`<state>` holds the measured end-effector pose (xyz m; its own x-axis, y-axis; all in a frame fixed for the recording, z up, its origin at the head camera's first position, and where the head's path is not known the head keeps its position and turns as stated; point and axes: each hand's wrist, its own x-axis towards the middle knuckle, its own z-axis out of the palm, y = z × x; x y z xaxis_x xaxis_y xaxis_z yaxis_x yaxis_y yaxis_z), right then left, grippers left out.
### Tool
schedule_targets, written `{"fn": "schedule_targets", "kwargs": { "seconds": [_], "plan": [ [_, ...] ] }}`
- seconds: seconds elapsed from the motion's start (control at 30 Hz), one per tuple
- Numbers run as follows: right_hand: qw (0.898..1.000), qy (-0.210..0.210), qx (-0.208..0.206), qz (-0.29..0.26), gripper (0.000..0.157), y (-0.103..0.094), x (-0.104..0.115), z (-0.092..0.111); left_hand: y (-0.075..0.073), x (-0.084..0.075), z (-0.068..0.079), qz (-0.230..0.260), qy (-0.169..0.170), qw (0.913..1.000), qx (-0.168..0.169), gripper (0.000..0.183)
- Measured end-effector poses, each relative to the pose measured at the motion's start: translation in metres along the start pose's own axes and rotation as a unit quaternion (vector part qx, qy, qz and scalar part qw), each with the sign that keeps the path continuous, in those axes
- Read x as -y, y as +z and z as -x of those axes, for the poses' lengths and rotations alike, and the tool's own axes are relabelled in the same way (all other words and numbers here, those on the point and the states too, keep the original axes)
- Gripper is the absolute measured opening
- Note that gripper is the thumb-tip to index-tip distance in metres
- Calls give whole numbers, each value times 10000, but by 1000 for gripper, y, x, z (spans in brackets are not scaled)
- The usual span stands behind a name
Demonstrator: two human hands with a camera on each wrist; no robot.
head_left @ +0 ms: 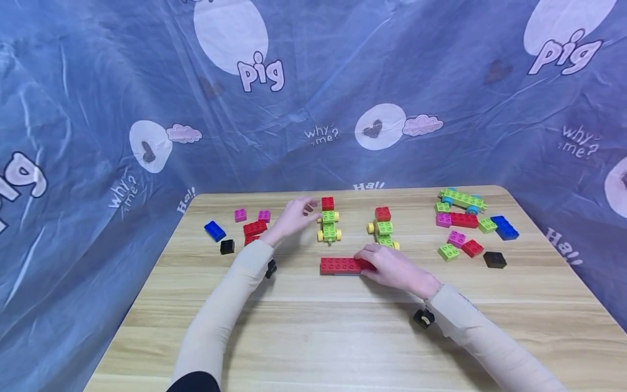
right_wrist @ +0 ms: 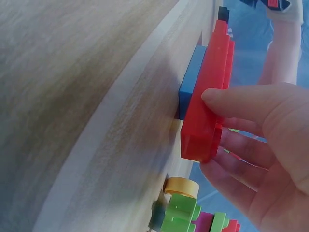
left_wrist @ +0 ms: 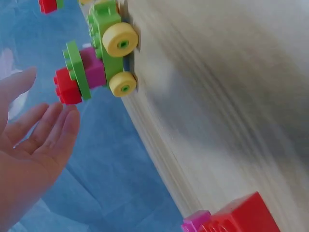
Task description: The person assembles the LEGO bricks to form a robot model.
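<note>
My left hand [head_left: 296,218] is beside a small toy car [head_left: 330,232] of green building bricks with yellow wheels. Its thumb and fingers are spread apart, and in the left wrist view the fingertips are right at the red brick [left_wrist: 67,87] on top of the car. Between thumb and fingers, my right hand [head_left: 394,268] grips the right end of a long red brick [head_left: 338,265]. Under that brick sits a blue brick [right_wrist: 191,79], seen in the right wrist view. A second green car [head_left: 384,227] with a red brick on top stands just beyond the right hand.
To the left lie a blue brick [head_left: 215,231], a black brick [head_left: 227,246], pink bricks [head_left: 240,215] and red bricks [head_left: 255,227]. At the right are a green car base [head_left: 462,200] with blue wheels, several loose bricks and a black brick [head_left: 495,259]. A blue printed cloth [head_left: 294,158] hangs behind the table.
</note>
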<state>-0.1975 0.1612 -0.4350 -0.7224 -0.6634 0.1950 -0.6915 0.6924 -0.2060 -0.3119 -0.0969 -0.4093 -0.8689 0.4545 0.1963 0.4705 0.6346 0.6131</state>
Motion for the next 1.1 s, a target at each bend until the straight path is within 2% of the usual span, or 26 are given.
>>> {"fn": "schedule_targets", "kwargs": {
  "seconds": [0.17,0.43,0.6,1.1],
  "plan": [
    [10000,-34,-64,5,32,2,-1,1,3,1,-12,-20,-312,9994,129,49],
    [9999,-63,-85,-12,32,5,0,1,10,4,-19,-150,-448,9987,174,51],
    [10000,-30,-61,16,32,5,0,1,13,5,-22,-205,-542,9978,322,54],
    [9995,-163,-256,50,33,3,-4,3,16,4,-25,-68,-249,9994,236,42]
  ]
}}
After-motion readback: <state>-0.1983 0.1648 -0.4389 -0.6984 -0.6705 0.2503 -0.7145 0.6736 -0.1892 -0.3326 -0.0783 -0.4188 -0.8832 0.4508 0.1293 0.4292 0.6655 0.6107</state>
